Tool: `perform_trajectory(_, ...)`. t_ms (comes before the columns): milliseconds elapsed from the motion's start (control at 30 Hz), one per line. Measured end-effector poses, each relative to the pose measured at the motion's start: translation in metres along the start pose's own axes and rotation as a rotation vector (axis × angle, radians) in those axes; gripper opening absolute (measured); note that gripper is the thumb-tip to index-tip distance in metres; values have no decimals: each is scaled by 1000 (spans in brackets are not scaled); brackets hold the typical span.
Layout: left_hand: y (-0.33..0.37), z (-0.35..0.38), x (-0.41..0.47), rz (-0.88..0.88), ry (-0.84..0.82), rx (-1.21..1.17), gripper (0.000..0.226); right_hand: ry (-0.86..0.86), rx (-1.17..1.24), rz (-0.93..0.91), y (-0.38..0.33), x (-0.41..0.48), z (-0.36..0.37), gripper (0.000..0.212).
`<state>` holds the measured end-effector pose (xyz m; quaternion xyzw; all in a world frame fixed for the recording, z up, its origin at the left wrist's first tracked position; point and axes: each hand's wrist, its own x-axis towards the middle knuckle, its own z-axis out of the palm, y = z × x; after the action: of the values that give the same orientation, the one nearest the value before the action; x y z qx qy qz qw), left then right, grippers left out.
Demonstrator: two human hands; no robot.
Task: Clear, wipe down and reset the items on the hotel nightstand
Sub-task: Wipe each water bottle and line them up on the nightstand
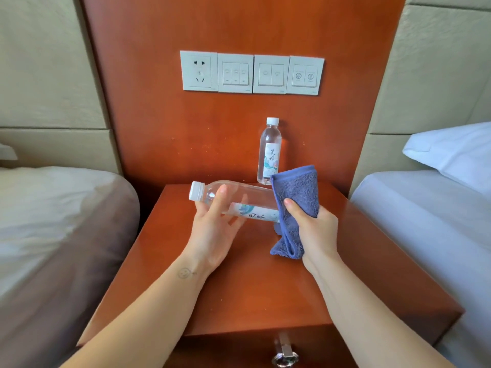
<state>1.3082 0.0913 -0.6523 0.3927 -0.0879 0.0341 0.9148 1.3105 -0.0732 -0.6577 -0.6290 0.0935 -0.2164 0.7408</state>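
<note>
Wiping one water bottle (252, 205) above the nightstand (252, 293).
Left hand (212, 235) holds it sideways, right hand (316, 229) grips blue cloth (297, 192) against it; second bottle (269, 155) stands behind, reset unfinished.

From my feed, the surface (247, 296) sits between the left bed (53, 221) and the right bed (425, 208). The standing bottle (269, 152) is at the back, under the switches (251, 73). In front of it my left hand (215, 229) holds a second bottle (239, 193) sideways, cap pointing left, and my right hand (316, 229) has the cloth (295, 197) over its right end.
</note>
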Motion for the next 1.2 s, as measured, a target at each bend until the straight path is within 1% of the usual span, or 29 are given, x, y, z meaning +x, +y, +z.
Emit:
perform_trajectory(100,2,2,2,-28,45,-27,42,87,62,-28,-4,-1,-3,14)
perform_trajectory(167,0,2,4,-38,81,-37,51,150,176,-33,-6,-2,-6,8)
perform_trajectory(200,0,2,5,-41,104,-40,53,146,227,-39,-8,-1,-7,6)
perform_trajectory(233,0,2,6,-46,129,-38,53,105,258,-41,-10,-2,-7,9)
perform_trajectory(300,1,2,7,-51,137,-1,55,-55,288,-8,-12,-5,-3,19)
perform_trajectory(333,1,3,7,-57,129,31,55,-148,303,37,-12,-7,0,28)
perform_trajectory(400,1,4,7,-66,122,98,56,-306,323,165,-15,-12,5,54)
perform_trajectory(433,1,4,7,-64,126,130,57,-368,341,233,-17,-13,4,61)
perform_trajectory(467,0,4,8,-54,119,162,59,-426,370,298,-19,-14,3,62)
perform_trajectory(533,-1,3,9,-3,125,206,62,-510,415,384,-24,-16,-2,51)
perform_trajectory(600,-2,3,10,54,151,221,59,-540,410,406,-27,-17,-3,42)
perform_trajectory(700,-3,3,10,107,185,226,53,-488,375,364,-28,-17,-2,30)
perform_trajectory(800,-3,2,12,135,221,207,52,-327,254,300,-23,-15,-2,20)
perform_trajectory(867,-1,2,13,145,259,160,54,-239,217,225,-20,-13,-2,11)
perform_trajectory(900,1,2,13,156,284,103,53,-229,166,151,-19,-14,0,7)
perform_trajectory(933,5,0,13,172,311,17,52,-246,55,49,-17,-15,2,5)
perform_trajectory(967,9,-3,15,187,341,-92,51,-302,-93,-65,-14,-17,3,4)
perform_trajectory(1000,14,-10,17,201,372,-208,51,-410,-231,-157,-11,-19,5,8)
perform_trajectory(1033,19,-16,19,217,389,-316,52,-559,-338,-197,-8,-19,7,14)
perform_trajectory(1100,25,-30,23,245,428,-444,59,-861,-430,-117,-8,-17,7,35)
perform_trajectory(1133,26,-35,25,248,449,-462,63,-927,-423,-78,-9,-13,7,49)
perform_trajectory(1167,26,-38,26,247,470,-453,65,-907,-370,-58,-10,-6,5,57)
perform_trajectory(1200,26,-37,27,246,480,-428,64,-810,-279,-58,-10,1,5,57)
